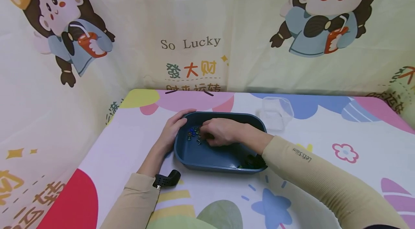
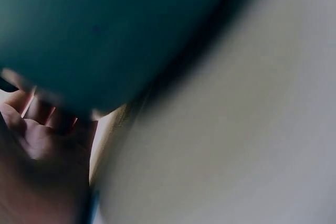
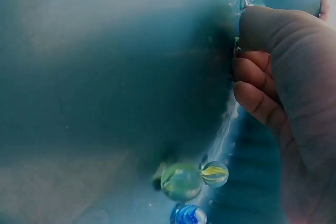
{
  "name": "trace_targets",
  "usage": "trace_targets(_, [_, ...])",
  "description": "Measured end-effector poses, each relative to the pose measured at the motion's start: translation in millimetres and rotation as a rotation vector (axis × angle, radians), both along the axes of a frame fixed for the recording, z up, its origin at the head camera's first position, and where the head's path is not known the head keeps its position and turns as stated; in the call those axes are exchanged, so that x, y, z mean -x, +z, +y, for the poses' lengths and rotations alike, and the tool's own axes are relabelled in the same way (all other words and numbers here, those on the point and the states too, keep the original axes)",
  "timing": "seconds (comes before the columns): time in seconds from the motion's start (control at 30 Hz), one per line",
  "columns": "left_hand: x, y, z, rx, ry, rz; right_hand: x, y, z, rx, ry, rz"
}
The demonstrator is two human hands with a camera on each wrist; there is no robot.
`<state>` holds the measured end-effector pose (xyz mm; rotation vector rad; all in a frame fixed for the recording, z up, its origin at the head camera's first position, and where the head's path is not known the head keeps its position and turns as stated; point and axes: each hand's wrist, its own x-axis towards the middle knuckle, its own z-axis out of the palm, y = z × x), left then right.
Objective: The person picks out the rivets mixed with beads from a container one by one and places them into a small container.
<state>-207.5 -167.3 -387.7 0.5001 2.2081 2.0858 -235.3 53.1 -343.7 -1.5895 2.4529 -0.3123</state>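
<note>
A dark blue plastic tub (image 1: 220,167) sits on the table, with several glass marbles (image 1: 193,131) at its left end. My left hand (image 1: 171,128) grips the tub's left end, thumb at the rim; its fingers (image 2: 39,111) show below the tub wall in the left wrist view. My right hand (image 1: 222,131) reaches into the tub, fingers curled among the marbles. In the right wrist view, a glassy yellowish sliver of a marble (image 3: 237,43) shows between thumb and fingertips, mostly hidden. Near that hand lie a green marble (image 3: 181,181), a yellow-streaked marble (image 3: 215,174) and a blue marble (image 3: 190,215).
A clear plastic box (image 1: 275,113) stands behind the tub's right end. One marble (image 1: 240,167) lies at the tub's near right side. A black camera (image 1: 168,178) is strapped to my left wrist. A printed cloth backdrop (image 1: 194,12) hangs behind the table.
</note>
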Motion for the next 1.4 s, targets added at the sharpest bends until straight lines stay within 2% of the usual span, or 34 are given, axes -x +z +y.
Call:
trace_targets(0.3, [-1.2, -1.7, -4.1, 0.013, 0.002, 0.022, 1.6, -0.1, 0.4, 0.038, 0.022, -0.009])
trace_targets(0.63, [-2.4, -3.4, -7.6, 0.001, -0.060, 0.046, 3.3, -1.7, 1.4, 0.040, 0.029, -0.019])
trace_targets(0.9, [-0.8, -4.5, -6.5, 0.018, -0.030, 0.059, 4.7, -1.4, 1.9, 0.042, 0.018, -0.001])
trace_targets(1.4, [-1.2, -4.1, -7.4, 0.019, -0.029, 0.052, 1.5, 6.8, 5.2, 0.154, -0.086, -0.046])
